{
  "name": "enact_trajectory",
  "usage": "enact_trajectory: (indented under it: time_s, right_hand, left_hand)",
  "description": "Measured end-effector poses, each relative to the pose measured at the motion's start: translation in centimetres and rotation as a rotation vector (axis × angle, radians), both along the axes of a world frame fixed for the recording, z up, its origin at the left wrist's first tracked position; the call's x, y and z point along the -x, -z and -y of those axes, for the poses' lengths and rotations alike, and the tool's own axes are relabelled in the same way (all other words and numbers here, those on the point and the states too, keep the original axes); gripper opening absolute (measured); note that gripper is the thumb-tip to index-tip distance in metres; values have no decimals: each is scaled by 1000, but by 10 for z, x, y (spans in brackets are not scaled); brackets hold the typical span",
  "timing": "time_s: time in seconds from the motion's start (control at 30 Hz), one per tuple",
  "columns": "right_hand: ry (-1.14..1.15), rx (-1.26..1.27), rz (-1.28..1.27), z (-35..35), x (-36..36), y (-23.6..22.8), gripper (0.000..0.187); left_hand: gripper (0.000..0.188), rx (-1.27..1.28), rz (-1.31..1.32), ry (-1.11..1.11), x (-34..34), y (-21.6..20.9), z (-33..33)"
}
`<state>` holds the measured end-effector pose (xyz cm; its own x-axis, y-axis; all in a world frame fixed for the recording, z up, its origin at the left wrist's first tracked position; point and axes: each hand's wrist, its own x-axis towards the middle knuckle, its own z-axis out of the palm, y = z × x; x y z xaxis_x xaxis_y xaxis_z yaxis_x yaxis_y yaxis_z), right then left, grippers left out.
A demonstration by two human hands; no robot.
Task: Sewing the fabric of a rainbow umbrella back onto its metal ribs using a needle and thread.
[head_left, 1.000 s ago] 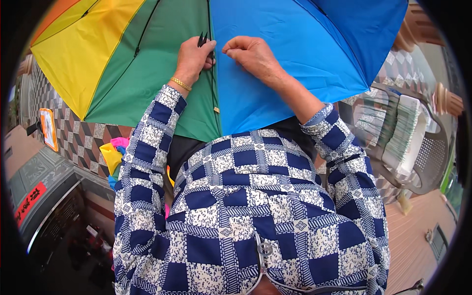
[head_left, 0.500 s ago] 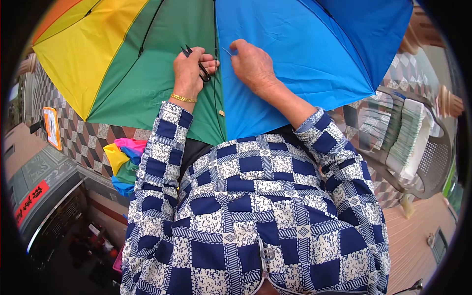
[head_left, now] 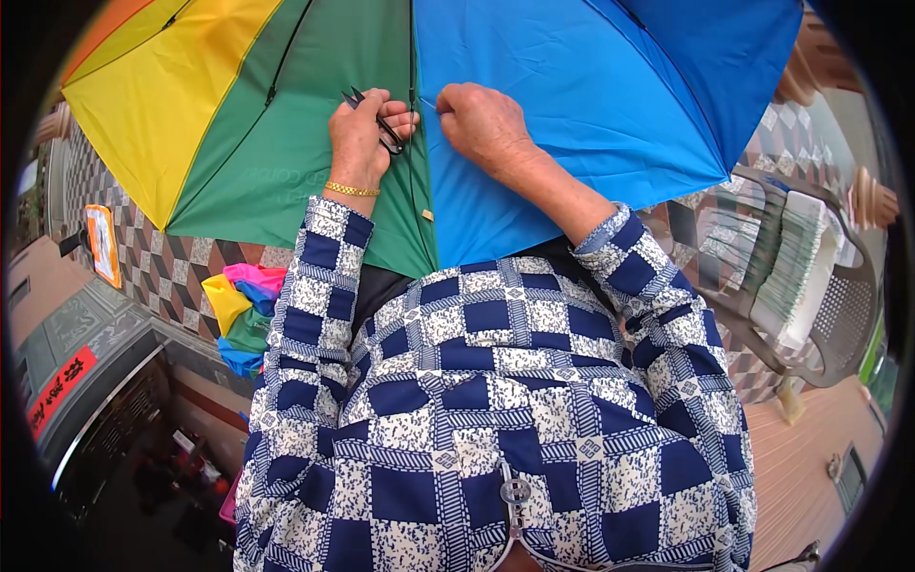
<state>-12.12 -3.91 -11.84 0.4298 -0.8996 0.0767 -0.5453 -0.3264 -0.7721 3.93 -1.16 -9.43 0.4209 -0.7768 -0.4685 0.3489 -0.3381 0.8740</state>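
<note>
A multicoloured umbrella canopy (head_left: pixel 562 124) lies spread across my lap, its green panel (head_left: pixel 267 181) meeting the light blue one at a seam beside a dark rib (head_left: pixel 413 52). In my left hand (head_left: pixel 360 143) is a pair of small black thread snips (head_left: pixel 389 134), blades pointing up past the thumb; its curled fingertips reach the rib. My right hand (head_left: pixel 486 124) is closed in a pinch over the blue panel, just right of the rib. The needle in that pinch is almost wholly hidden now. A small pale tag (head_left: pixel 427 215) sits on the seam below.
A grey plastic chair (head_left: pixel 843 305) at the right holds a white box (head_left: pixel 796 267) of thin rods. Crumpled multicoloured fabric (head_left: pixel 243 315) lies left of my left arm. An orange-framed sign (head_left: pixel 102 246) stands on the patterned tile floor (head_left: pixel 181 276) farther left.
My right hand has turned and shifted slightly, hiding most of the needle that showed at its fingertips. My left hand, the snips and the canopy seam have moved a little left.
</note>
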Motion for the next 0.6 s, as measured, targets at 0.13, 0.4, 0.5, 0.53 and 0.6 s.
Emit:
enact_trajectory:
  time_s: [0.13, 0.4, 0.5, 0.53, 0.6]
  right_hand:
    - [-14, -6, -1, 2, -1, 2, 16]
    - [8, -22, -18, 16, -12, 4, 16]
    - [13, -23, -8, 20, -22, 1, 16]
    - [16, -22, -3, 21, -25, 0, 16]
    - [36, -17, 17, 20, -28, 0, 16]
  left_hand:
    - [16, 14, -13, -9, 0, -1, 0]
    - [17, 26, -12, -29, 5, 1, 0]
    - [18, 24, 3, -30, 6, 2, 0]
    - [17, 28, 10, -11, 6, 2, 0]
    - [15, 38, 23, 29, 4, 2, 2]
